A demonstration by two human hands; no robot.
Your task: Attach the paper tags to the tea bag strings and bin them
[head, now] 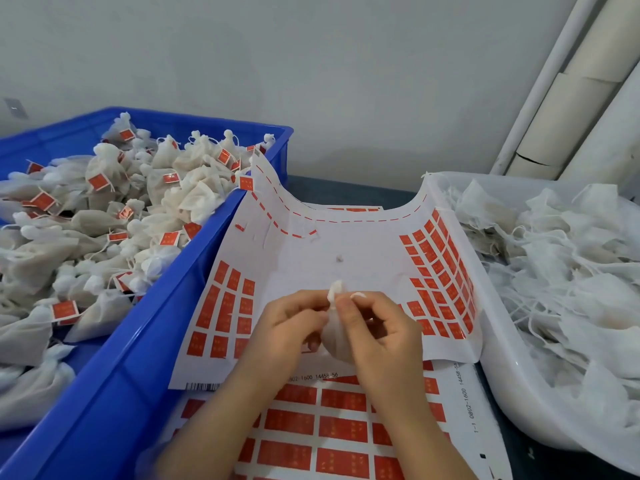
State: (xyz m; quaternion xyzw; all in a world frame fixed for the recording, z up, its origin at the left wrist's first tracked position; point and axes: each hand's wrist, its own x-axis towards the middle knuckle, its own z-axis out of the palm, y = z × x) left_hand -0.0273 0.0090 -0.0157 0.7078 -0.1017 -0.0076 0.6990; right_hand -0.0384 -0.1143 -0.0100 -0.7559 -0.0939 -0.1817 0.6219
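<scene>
1. We hold one tea bag (330, 336) between both hands, above the near edge of the curled tag sheet (311, 258).
2. Our left hand (291, 323) pinches the bag's tied neck from the left. Our right hand (377, 334) pinches it from the right, fingers curled round the pouch.
3. Red tags (225, 306) stand in columns along the sheet's left and right sides, and a second sheet (329, 427) lies beneath.
4. The blue bin (194, 271) on the left holds tagged bags. The white tub (498, 341) on the right holds white bags with loose strings.

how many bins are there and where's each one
2. A blue crate on the left, heaped with tagged tea bags, and a white tub on the right, holding untagged tea bags. Others may sit outside the frame.
</scene>
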